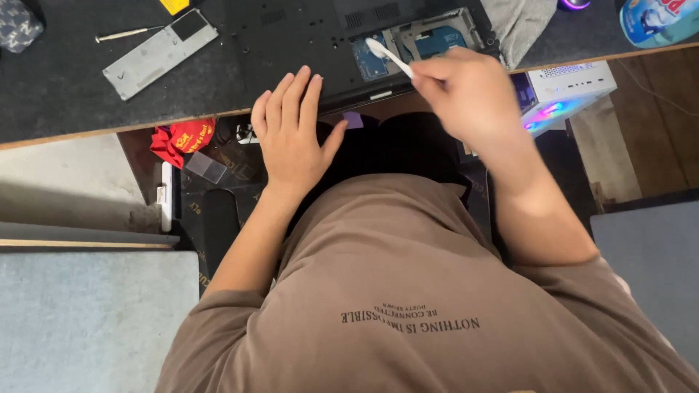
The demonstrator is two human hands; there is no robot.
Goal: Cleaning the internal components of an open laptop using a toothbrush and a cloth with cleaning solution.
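Two bare hands work at a black upturned laptop [306, 36] on the table [58, 94]: left hand [291, 127] lies flat, fingers spread, on its edge; right hand [466, 91] pinches a white plastic pry tool [386, 54] over the open drive bay [422, 40], whose grey cover plate [156, 54] is already off beside a small screwdriver [127, 33]

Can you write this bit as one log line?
left hand: flat on laptop | right hand: holds white tool over open bay
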